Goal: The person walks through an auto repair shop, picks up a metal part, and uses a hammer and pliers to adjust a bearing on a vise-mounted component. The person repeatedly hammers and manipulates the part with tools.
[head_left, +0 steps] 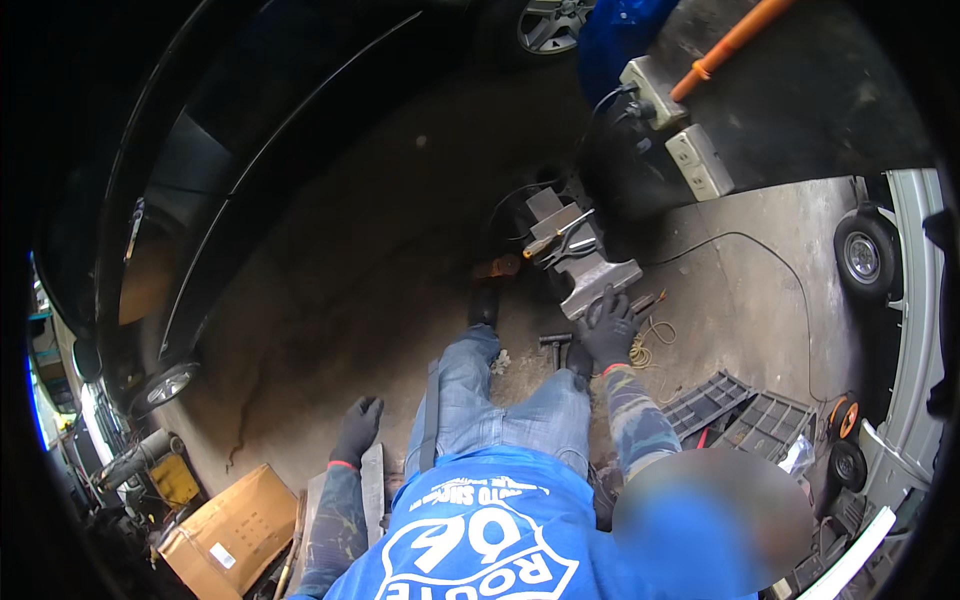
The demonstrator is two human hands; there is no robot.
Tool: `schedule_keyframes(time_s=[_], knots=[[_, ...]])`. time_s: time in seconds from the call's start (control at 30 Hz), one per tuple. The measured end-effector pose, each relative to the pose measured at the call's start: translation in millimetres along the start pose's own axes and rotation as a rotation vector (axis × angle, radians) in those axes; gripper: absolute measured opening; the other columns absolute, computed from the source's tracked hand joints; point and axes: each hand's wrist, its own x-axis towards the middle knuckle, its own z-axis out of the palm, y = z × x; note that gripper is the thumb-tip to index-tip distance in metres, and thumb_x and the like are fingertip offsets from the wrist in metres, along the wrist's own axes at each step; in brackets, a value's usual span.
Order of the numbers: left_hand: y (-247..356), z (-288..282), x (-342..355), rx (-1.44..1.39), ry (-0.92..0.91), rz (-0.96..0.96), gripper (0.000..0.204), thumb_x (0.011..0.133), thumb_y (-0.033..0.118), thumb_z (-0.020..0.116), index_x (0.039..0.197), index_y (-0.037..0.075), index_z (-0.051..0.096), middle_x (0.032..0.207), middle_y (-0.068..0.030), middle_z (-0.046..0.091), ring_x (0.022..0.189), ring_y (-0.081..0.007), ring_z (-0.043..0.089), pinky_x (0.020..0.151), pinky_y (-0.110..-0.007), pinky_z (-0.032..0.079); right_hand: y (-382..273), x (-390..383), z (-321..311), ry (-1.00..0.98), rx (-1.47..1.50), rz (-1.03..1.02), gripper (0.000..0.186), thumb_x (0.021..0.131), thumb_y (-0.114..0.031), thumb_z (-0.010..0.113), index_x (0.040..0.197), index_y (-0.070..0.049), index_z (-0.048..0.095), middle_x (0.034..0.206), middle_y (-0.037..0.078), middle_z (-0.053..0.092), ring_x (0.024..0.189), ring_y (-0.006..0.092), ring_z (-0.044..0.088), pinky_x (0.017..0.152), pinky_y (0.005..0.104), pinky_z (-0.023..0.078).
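Note:
My right hand (610,332), in a dark glove, reaches forward with its fingers spread. Its fingertips are at the near edge of a grey steel stand shaped somewhat like an anvil (598,283); whether they press on it I cannot tell. Pliers (578,240) lie on top of the stand's middle. Beside that hand is a thin piece with a reddish tip (648,301), too small to name. My left hand (358,432), also gloved, hangs low at my left side, fingers loosely bent and a little apart, with nothing seen in it.
A hammer (555,345) stands between my feet; coiled cord (652,345) lies right of it. Dark plastic grates (745,410) are at the right, a cardboard box (235,530) at lower left. Outlet boxes (700,162) hang near an orange pole (735,45). A dark car (215,230) fills the left.

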Motion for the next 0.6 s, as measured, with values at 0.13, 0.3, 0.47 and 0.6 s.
schedule_keyframes(time_s=[0.13,0.3,0.47,0.6], knots=[[89,-31,50,-0.063,-0.075,0.129,0.050,0.106,0.035,0.062,0.137,-0.003,0.063,0.128,-0.0199,0.073,0.116,-0.0259,0.071,0.099,-0.036,0.053,1,-5,-25,-0.021,0.978,0.293,0.082,0.090,-0.049,0.072,0.157,-0.012,0.042,0.129,0.021,0.063,0.108,0.0386,0.066,0.096,0.0516,0.054],[217,-2,61,0.021,-0.326,0.388,0.054,0.107,0.040,0.057,0.141,-0.001,0.060,0.136,-0.0235,0.068,0.124,-0.0322,0.068,0.106,-0.040,0.051,-24,-57,-107,-0.361,2.593,0.400,0.077,0.093,-0.051,0.065,0.149,0.001,0.052,0.135,0.024,0.066,0.119,0.0374,0.067,0.099,0.0591,0.057],[307,44,24,0.168,-0.538,0.743,0.052,0.109,0.034,0.057,0.148,0.000,0.054,0.136,-0.0225,0.066,0.132,-0.0341,0.062,0.112,-0.040,0.047,-70,-83,-145,-0.295,2.706,0.322,0.084,0.092,-0.060,0.068,0.150,-0.001,0.051,0.138,0.026,0.063,0.119,0.0422,0.065,0.108,0.0601,0.051],[344,70,-14,0.179,-0.661,0.929,0.058,0.108,0.037,0.058,0.153,0.002,0.048,0.146,-0.0230,0.059,0.137,-0.0365,0.057,0.114,-0.042,0.045,-86,-90,-145,-0.169,2.672,0.424,0.080,0.094,-0.059,0.066,0.149,-0.002,0.053,0.138,0.023,0.064,0.123,0.0410,0.064,0.110,0.0611,0.050]])
